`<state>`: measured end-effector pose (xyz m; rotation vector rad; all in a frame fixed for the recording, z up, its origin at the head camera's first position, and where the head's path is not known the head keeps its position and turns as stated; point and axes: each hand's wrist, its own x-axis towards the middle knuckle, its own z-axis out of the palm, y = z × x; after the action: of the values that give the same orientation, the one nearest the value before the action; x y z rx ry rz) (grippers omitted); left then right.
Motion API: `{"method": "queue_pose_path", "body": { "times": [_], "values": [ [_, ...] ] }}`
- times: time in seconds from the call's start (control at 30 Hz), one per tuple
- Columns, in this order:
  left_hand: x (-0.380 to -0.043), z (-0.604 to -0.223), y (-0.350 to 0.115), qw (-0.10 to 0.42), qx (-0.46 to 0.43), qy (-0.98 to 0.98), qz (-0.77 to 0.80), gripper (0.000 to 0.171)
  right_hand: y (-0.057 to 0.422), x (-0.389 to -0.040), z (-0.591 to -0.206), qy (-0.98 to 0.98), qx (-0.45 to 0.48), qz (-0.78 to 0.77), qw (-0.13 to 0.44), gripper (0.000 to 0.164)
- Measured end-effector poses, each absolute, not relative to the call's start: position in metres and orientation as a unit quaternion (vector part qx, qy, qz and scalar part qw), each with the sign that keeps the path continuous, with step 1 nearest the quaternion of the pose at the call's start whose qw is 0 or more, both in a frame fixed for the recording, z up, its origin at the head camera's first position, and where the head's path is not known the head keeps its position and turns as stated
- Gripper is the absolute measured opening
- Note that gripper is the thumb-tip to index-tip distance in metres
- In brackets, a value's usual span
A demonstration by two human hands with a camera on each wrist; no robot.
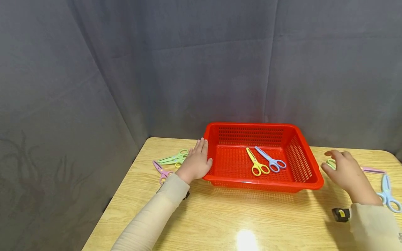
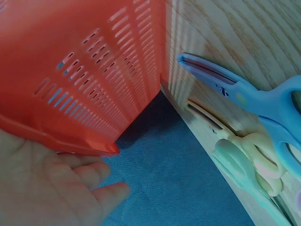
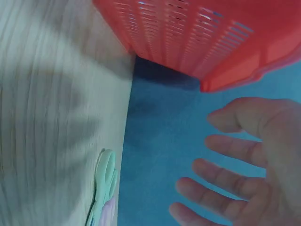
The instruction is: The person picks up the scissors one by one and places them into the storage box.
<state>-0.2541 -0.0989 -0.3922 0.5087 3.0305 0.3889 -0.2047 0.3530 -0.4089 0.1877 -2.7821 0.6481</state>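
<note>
A red plastic basket (image 1: pixel 251 186) with perforated sides stands on the table, holding yellow scissors (image 1: pixel 258 164) and blue scissors (image 1: pixel 272 161). My left hand (image 1: pixel 195 162) rests against its left rim with straight fingers; the left wrist view shows the palm (image 2: pixel 42 183) beside that rim. To the right of the basket, apart from it, my right hand (image 1: pixel 347 172) hovers with loosely bent, spread fingers and holds nothing. Partly behind it lie green scissors (image 1: pixel 330 162), also seen in the right wrist view.
Left of the basket lie green scissors (image 1: pixel 169 159) and purple scissors (image 1: pixel 161 170); blue scissors (image 2: pixel 254 101) show in the left wrist view. Pink scissors (image 1: pixel 373 170) and light blue scissors (image 1: pixel 387 195) lie at the right. A grey curtain (image 1: pixel 204 69) hangs behind the table (image 1: pixel 213 223).
</note>
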Motion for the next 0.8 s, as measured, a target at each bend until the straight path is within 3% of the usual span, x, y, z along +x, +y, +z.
{"method": "queue_pose_path", "body": {
  "times": [0.37, 0.8],
  "values": [
    [-0.252, -0.390, -0.096, 0.028, 0.161, 0.978, 0.130, 0.072, 0.374, -0.183, -0.427, -0.965, 0.003, 0.235, 0.117, 0.043],
    [-0.255, -0.387, -0.099, 0.020, 0.166, 0.977, 0.130, 0.072, 0.402, -0.159, -0.427, -0.931, -0.207, 0.280, 0.111, 0.064]
  ]
}}
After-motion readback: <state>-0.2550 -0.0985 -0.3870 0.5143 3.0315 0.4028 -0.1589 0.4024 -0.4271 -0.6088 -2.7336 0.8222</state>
